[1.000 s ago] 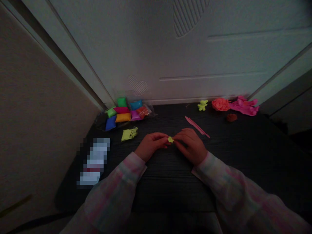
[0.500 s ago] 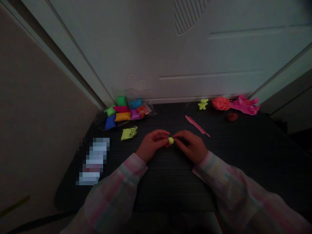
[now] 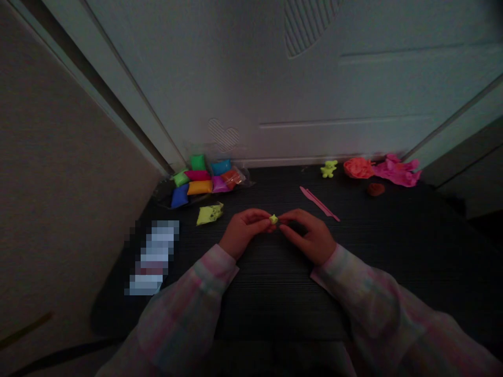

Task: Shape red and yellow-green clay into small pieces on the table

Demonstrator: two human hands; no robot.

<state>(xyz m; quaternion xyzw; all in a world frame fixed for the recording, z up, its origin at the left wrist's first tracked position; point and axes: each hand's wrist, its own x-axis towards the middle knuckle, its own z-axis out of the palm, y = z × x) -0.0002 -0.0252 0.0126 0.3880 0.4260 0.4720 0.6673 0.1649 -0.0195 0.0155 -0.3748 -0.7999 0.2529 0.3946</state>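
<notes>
A small piece of yellow modelling clay, pinched into a pointed, star-like form, sits between my hands above the dark table. My left hand is closed, its thumb and fingertips gripping the clay from the left. On the other side, my right hand has its thumb and forefinger parted. The forefinger's tip is at the clay's right edge; whether it touches I cannot tell. An opened yellow clay packet lies to the left of my left hand. Beyond my right hand rests a pink plastic modelling knife with a thin stick alongside.
Several coloured clay packets lie in clear plastic at the back left. A yellow bear figure, orange clay, pink clay and a brownish-red lump line the back right. A blurred-out phone-like object lies at left.
The yellow clay has turned and now shows pointed corners. My right thumb has drawn away from it, widening the gap to the forefinger. The view has shifted slightly.
</notes>
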